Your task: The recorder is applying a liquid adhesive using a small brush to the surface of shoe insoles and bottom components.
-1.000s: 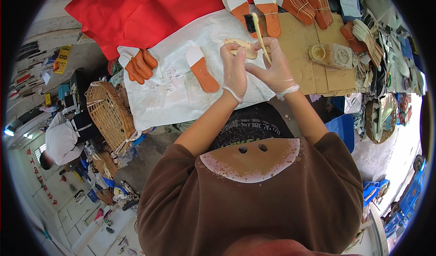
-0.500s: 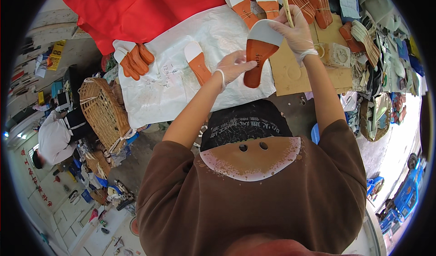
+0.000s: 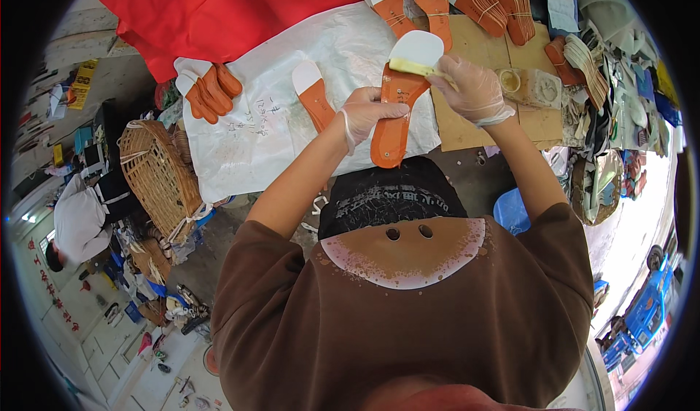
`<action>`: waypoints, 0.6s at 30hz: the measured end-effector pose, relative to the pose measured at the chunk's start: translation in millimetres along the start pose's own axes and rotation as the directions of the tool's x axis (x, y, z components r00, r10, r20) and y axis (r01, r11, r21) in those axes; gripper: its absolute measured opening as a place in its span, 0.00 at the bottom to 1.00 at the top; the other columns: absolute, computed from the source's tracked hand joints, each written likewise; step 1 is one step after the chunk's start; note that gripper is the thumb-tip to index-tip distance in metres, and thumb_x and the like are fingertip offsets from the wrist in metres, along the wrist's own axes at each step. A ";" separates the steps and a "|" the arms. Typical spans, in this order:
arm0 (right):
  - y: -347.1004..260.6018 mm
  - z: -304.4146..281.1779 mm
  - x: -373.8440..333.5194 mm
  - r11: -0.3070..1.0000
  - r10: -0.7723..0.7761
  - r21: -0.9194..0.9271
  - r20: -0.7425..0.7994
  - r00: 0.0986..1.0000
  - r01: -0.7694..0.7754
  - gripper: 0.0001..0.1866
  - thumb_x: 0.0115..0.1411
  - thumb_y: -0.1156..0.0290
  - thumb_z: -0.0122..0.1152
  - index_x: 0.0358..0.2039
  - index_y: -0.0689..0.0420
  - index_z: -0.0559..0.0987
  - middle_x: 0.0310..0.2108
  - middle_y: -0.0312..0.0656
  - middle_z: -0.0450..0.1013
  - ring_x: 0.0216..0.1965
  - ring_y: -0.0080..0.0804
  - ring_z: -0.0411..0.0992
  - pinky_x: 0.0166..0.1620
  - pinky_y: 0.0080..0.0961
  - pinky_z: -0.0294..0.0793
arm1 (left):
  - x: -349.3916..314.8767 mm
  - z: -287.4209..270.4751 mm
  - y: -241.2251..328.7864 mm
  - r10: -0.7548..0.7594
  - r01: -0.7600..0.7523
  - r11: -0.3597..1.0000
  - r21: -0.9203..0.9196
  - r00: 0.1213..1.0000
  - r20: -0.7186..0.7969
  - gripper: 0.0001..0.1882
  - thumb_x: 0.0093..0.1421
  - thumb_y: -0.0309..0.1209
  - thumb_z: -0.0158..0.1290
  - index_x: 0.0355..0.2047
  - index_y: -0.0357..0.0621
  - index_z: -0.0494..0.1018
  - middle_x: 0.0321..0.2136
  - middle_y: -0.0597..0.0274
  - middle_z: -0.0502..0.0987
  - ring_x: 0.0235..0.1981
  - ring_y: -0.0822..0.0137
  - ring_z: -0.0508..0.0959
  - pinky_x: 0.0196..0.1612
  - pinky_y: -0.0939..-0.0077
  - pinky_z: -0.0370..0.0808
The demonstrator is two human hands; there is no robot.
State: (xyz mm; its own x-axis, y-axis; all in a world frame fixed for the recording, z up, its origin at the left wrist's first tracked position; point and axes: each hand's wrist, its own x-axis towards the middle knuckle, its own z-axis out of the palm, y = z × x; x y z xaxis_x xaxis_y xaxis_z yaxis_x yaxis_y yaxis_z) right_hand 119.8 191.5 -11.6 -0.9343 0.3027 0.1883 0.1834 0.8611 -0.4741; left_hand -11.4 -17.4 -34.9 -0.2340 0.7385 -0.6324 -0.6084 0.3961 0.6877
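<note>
My left hand (image 3: pixel 362 117), in a thin clear glove, grips a shoe insole (image 3: pixel 391 145) by its side, thumb on top. The insole is brown with a white toe part that points away from me. In my gloved right hand (image 3: pixel 475 94) is a pale yellow brush (image 3: pixel 414 67), held across the insole where white meets brown. The fingers hide part of the brush. Left of my left hand, another insole (image 3: pixel 313 101) lies on the white sheet (image 3: pixel 251 156). Farther left, several insoles (image 3: pixel 210 94) overlap in a small pile.
Tied bundles of insoles (image 3: pixel 477 4) lie along the far side. Brown cardboard (image 3: pixel 463 128) sits at right, with a stained block-like container (image 3: pixel 541 88) on it. Red cloth (image 3: pixel 211 17) covers the far left. A wicker basket (image 3: pixel 157 181) stands left; a person (image 3: pixel 82 221) bends beyond it.
My right hand has turned the brush down from upright and brought it across the insole. The insole has shifted slightly toward me and to the left, with my left hand still on it.
</note>
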 end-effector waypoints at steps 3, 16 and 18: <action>18.2 0.0 11.8 0.983 0.099 -0.151 -0.035 0.994 -0.103 0.13 0.59 0.56 0.58 0.36 0.51 0.75 0.29 0.44 0.73 0.31 0.47 0.74 0.32 0.40 0.74 | -3.7 0.1 2.4 -0.003 0.003 1.000 -0.003 1.000 0.017 0.20 0.50 0.28 0.66 0.41 0.30 0.75 0.34 0.55 0.80 0.35 0.68 0.80 0.43 0.75 0.77; 25.9 -6.5 -13.7 0.992 -0.046 0.115 -0.079 0.996 0.055 0.11 0.59 0.59 0.62 0.33 0.53 0.75 0.27 0.45 0.73 0.26 0.46 0.73 0.29 0.37 0.71 | -6.3 -26.2 -0.1 -0.095 0.091 0.994 0.061 0.994 0.057 0.20 0.51 0.30 0.66 0.41 0.32 0.75 0.35 0.57 0.79 0.35 0.68 0.80 0.43 0.76 0.76; 24.8 -3.8 -20.6 0.998 0.009 0.060 -0.018 1.000 -0.008 0.11 0.58 0.60 0.62 0.32 0.53 0.75 0.27 0.45 0.73 0.27 0.45 0.73 0.29 0.36 0.71 | -13.8 -22.1 9.8 -0.128 0.126 0.992 0.027 0.987 0.098 0.19 0.51 0.30 0.65 0.41 0.32 0.75 0.34 0.57 0.79 0.34 0.68 0.79 0.42 0.76 0.76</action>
State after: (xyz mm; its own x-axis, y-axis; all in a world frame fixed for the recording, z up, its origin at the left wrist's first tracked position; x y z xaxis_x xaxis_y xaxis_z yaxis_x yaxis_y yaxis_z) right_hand 144.7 208.1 -24.0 -0.9271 0.3174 0.1995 0.1717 0.8326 -0.5266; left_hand -30.9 -35.7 -27.3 -0.0789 0.7313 -0.6775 -0.6121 0.5009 0.6119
